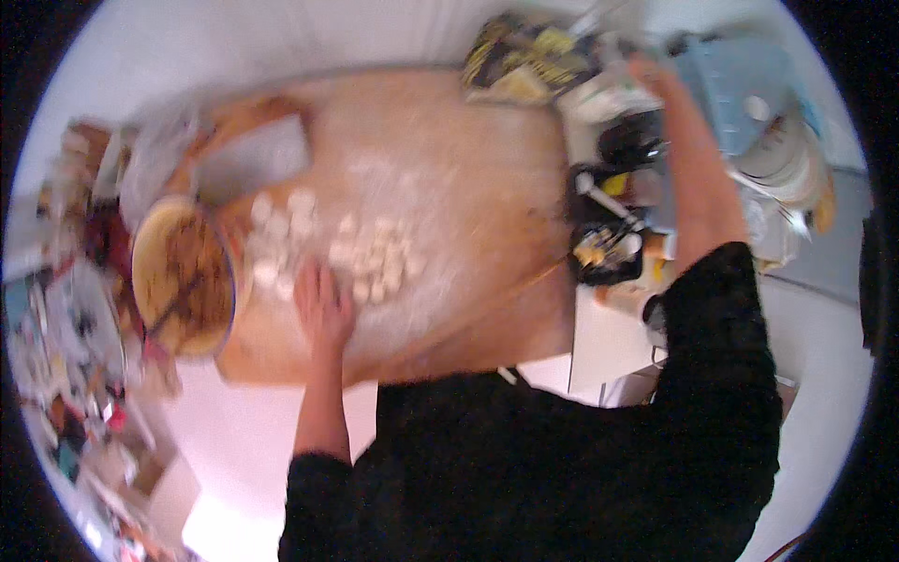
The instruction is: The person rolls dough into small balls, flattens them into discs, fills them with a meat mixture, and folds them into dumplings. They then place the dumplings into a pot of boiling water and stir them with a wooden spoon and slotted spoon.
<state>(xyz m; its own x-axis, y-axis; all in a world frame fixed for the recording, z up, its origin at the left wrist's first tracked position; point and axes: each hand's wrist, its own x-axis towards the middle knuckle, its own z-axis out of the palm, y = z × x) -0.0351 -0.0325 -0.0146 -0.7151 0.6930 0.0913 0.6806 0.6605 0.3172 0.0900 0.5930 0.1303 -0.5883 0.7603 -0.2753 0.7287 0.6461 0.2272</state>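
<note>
My left hand (323,302) rests palm down at the left part of a floured wooden board (463,161); whether anything is under its fingers is hidden. To its right lies a cluster of small pale dough lumps (383,260). Flatter round dough pieces (277,225) sit just beyond and to its left. Stretched far to the upper right, my right hand (646,74) is blurred beside a pale plastic bag (604,98). Its grip is too smeared to make out.
A round wooden-looking vessel (186,277) stands at the board's left edge, near a whitish rectangular tray (253,158). Along the right are a black tray with utensils (607,253), a light blue container (737,84) and stacked plates or bowls (786,158). A yellow-black package (527,60) lies behind.
</note>
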